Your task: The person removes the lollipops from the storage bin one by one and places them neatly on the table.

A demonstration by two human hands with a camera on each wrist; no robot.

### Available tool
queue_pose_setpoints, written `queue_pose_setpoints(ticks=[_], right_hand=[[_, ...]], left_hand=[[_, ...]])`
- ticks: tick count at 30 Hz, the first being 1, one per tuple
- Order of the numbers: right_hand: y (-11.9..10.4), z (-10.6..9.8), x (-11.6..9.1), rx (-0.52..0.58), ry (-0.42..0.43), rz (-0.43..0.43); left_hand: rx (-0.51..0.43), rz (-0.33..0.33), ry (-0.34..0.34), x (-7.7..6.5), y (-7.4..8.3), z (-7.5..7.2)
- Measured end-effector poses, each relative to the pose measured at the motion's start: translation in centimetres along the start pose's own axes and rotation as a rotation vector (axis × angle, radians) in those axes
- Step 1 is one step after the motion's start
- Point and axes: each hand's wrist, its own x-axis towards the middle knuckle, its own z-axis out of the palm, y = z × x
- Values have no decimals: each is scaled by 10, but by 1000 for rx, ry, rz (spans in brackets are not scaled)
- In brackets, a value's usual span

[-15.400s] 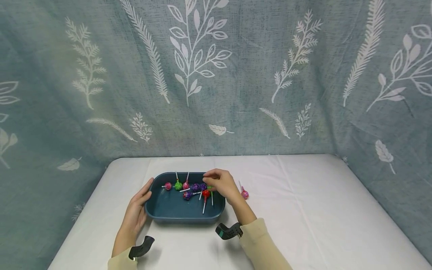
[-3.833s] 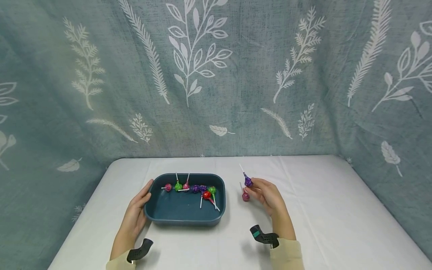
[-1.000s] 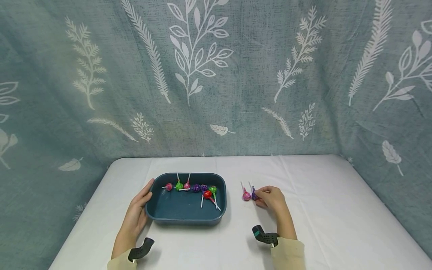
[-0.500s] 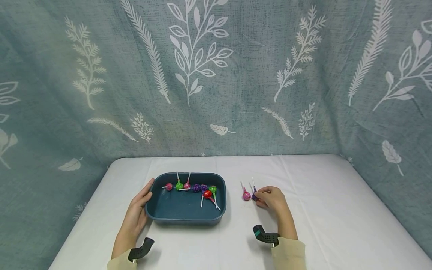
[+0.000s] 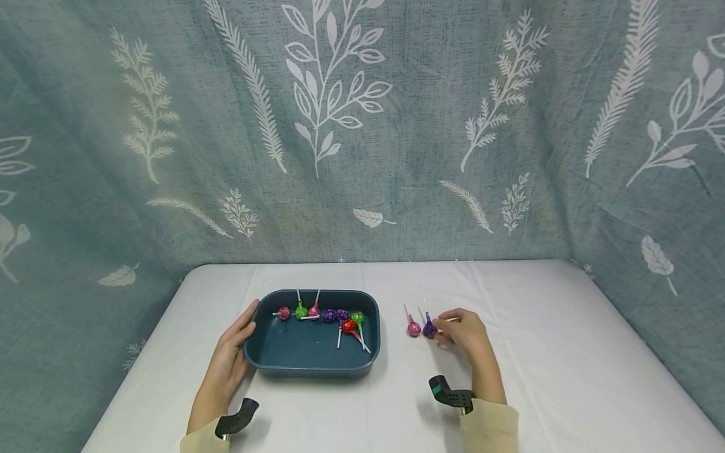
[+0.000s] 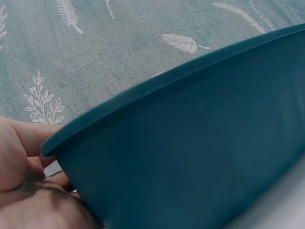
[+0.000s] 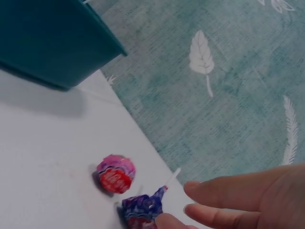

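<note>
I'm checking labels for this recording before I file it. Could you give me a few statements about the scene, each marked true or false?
1. The left hand touches the dark teal tray. True.
2. Both hands touch the tray. False: the right hand is at the purple-wrapped lollipop outside it.
3. A pink-wrapped lollipop rests on the white tablecloth. True.
4. The tray holds only purple-wrapped lollipops. False: it also holds others, including a red-wrapped lollipop.
5. Two green-wrapped lollipops lie in the tray. True.
</note>
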Motion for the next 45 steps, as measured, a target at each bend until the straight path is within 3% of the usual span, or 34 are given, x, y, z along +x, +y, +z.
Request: queue_pose_setpoints(ticks=[6,28,45], right_hand=[[-4,3,-1,142,-18,-17],[-20,33,-2,358,-104,-90],[-48,66,-11,389,-168,-179]], left_hand=[[7,0,3,0,-1,-1],[20,16,-7,-3,2,-3],[-22,8,7,1,-1,1]])
